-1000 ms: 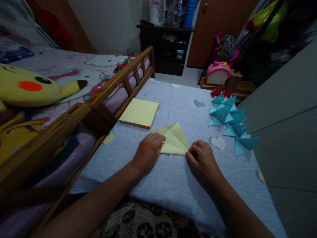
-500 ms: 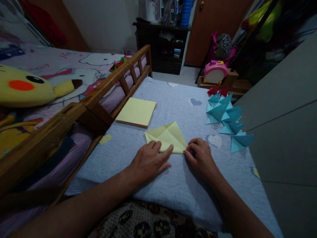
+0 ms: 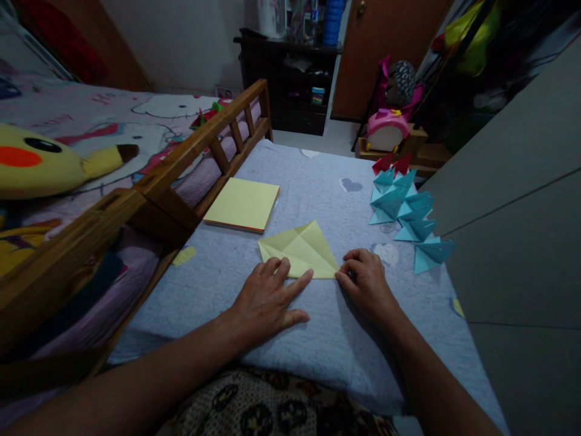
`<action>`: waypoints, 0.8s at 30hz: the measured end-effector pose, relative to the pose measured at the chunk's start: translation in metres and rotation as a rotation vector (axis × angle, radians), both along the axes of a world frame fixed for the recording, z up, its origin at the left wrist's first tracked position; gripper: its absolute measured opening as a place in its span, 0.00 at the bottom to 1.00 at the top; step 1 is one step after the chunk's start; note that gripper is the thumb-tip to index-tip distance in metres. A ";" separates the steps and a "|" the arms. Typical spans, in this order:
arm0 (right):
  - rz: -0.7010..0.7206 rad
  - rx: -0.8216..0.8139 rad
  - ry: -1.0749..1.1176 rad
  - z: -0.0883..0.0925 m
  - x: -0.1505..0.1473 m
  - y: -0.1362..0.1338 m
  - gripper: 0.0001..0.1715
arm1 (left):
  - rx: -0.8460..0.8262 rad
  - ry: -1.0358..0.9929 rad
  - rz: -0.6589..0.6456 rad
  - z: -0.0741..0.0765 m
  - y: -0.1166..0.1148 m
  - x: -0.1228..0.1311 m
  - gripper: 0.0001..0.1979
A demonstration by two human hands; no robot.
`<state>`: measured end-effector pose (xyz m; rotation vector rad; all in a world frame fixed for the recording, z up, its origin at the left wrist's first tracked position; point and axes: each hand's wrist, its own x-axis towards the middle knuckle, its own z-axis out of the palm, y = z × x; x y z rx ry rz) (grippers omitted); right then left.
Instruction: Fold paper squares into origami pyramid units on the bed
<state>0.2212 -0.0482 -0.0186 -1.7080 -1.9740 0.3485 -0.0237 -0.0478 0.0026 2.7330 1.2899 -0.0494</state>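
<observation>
Bedding patterned in pink and white lies farthest to your left, with a yellow plush toy on it, and a wooden rail divides it from the pale blue cloth in front of you. Just inside that rail sits a squared stack of paper, pale yellow on top.

Your left hand is palm down with its fingers spread and pinches nothing: bent fingertips press the near left part of the folded yellow sheet, the index finger reaches along its near edge, and the thumb sticks out over the cloth. Beyond, a dark cabinet carries a clear container with something whitish in it, too dim for you to name; its open shelf holds small coloured items.

The sheet lies flat on the cloth between your hands, creases showing, one point away from you. Your right hand is curled nearly closed, thumb and forefinger nipping the sheet's right corner.

Farther right, you have a pink and white case on a low wooden support, then red folded shapes behind a cluster of teal folded shapes.
</observation>
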 end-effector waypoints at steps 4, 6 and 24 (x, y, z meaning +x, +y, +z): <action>0.020 -0.033 0.056 0.002 0.005 0.002 0.07 | 0.019 0.014 -0.002 0.001 0.000 0.001 0.40; 0.043 -0.072 0.097 0.005 0.009 0.002 0.07 | 0.021 0.039 -0.003 0.002 0.000 0.002 0.40; 0.073 -0.070 0.007 0.004 0.006 0.001 0.03 | 0.060 0.041 -0.009 -0.001 -0.001 0.001 0.39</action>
